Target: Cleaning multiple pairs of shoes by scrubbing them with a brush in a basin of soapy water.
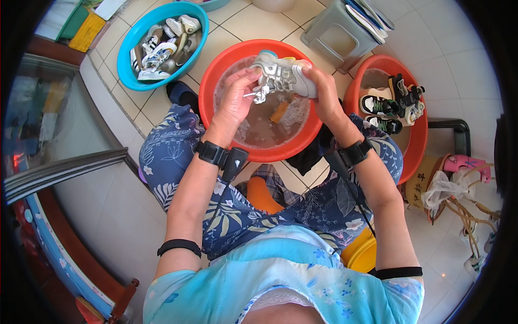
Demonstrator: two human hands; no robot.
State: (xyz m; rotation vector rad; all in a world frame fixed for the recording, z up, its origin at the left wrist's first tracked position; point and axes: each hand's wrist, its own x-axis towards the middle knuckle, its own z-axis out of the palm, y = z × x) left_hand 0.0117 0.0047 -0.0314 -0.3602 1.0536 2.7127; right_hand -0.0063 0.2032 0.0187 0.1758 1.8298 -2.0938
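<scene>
Between my hands is a white and grey sneaker (281, 75), lying sideways above a red basin (207, 102). My left hand (237, 93) grips its left end, next to the dangling white laces. My right hand (324, 92) is closed round its other end, with the thumb along the upper edge. Below the shoe, murky soapy water (260, 123) fills the basin, with foam at the sides. In that water a yellowish-orange block (279, 113) shows, perhaps a brush or soap; I cannot tell which.
At the far left a turquoise basin (123, 60) holds several shoes. To the right, another red basin (414, 141) has dark and white sneakers in it. A grey plastic stool (337, 40) stands behind. A glass door (59, 116) edges the left side, and a yellow bucket (362, 252) sits beside my right thigh.
</scene>
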